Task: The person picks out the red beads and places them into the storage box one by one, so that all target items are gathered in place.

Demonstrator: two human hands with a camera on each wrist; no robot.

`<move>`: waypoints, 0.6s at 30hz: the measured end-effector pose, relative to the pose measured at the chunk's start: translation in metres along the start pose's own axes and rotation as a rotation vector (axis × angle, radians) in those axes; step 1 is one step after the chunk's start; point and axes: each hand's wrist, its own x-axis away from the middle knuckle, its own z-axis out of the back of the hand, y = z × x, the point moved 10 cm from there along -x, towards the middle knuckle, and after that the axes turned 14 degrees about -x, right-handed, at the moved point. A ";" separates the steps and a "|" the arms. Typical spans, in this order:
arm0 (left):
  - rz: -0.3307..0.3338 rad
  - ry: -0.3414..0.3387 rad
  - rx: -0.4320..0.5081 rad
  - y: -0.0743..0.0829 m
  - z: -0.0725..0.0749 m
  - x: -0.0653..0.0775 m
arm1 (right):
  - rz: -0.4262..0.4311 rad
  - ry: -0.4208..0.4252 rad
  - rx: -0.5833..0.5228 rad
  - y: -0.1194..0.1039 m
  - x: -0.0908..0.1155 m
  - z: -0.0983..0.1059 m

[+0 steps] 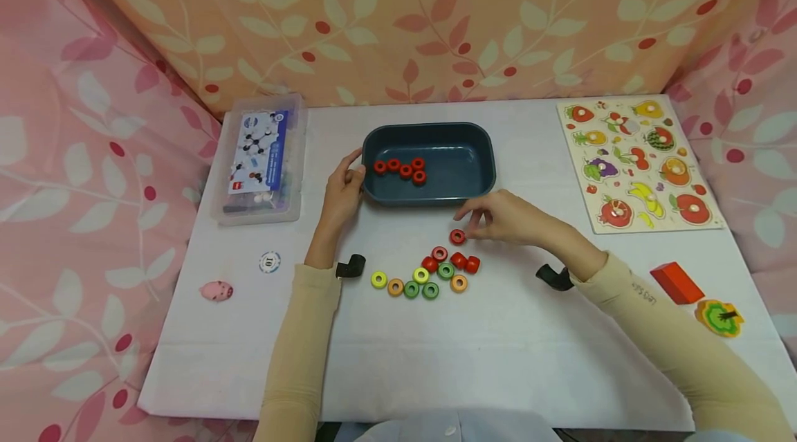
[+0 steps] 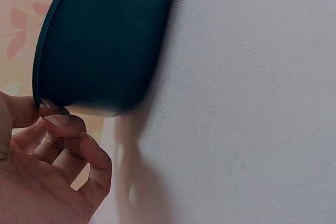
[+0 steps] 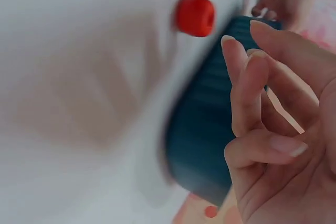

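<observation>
A dark teal rectangular dish (image 1: 461,158) with several red beads (image 1: 406,171) inside stands toward the back of the table. My left hand (image 1: 344,194) pinches its rim at the left end, thumb and fingers meeting there in the left wrist view. Just off the dish's front right side, my right hand (image 1: 501,217) hovers with loosely bent fingers and nothing between thumb and forefinger. Close by its fingertips lies a red ring-shaped bead (image 1: 457,237), apart from the hand in the right wrist view. More red, green (image 1: 445,270), yellow (image 1: 379,280) and orange beads (image 1: 459,283) lie in front.
A clear plastic case (image 1: 292,172) stands back left, a fruit puzzle board (image 1: 588,179) back right. At left lie a pink pig figure (image 1: 216,291) and a round token (image 1: 270,262). At right are a red block (image 1: 677,283) and a pepper-shaped piece (image 1: 719,318).
</observation>
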 end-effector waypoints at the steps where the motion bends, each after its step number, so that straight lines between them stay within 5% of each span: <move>1: 0.003 0.000 -0.003 0.000 0.000 0.000 | -0.006 0.008 0.009 0.004 0.000 -0.001; 11: 0.014 -0.004 0.002 0.001 0.001 0.000 | -0.009 -0.004 0.074 0.031 -0.006 -0.020; 18: 0.013 -0.044 0.041 0.026 0.007 0.009 | 0.032 0.020 0.115 0.025 -0.007 -0.024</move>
